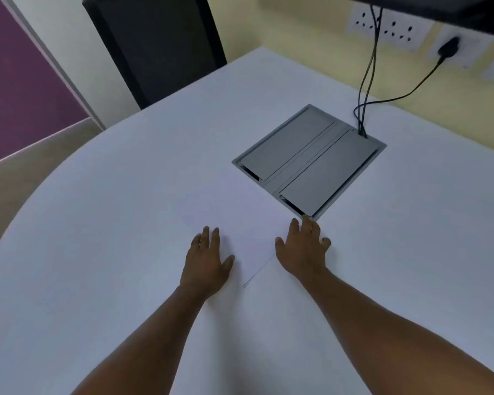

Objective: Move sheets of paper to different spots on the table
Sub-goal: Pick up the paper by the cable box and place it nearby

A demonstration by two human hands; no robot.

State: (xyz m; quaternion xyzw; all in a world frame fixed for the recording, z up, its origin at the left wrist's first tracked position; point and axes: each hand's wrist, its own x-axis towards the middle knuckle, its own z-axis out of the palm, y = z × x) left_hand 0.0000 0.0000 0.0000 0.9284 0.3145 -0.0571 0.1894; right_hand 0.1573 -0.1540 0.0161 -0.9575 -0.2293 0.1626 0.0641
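Both forearms reach in from the near edge of the white bench (97, 252); the left hand (206, 260) lies palm-down with its fingers (211, 236) close together and flat, holding nothing; the right hand (303, 249) rests with fingers (307, 228) spread wide, tips just short of the grey cable hatch (308, 161). Between and under the hands lies a white sheet of paper (240, 218), turned cornerwise, its near corner faint against the bench and its far side touching or overlapping the hatch. To shift it cleanly, press lightly with both palms and slide together, keeping pressure even so the sheet neither buckles nor pivots; steer away from the hatch slots and the black cables (365, 89).
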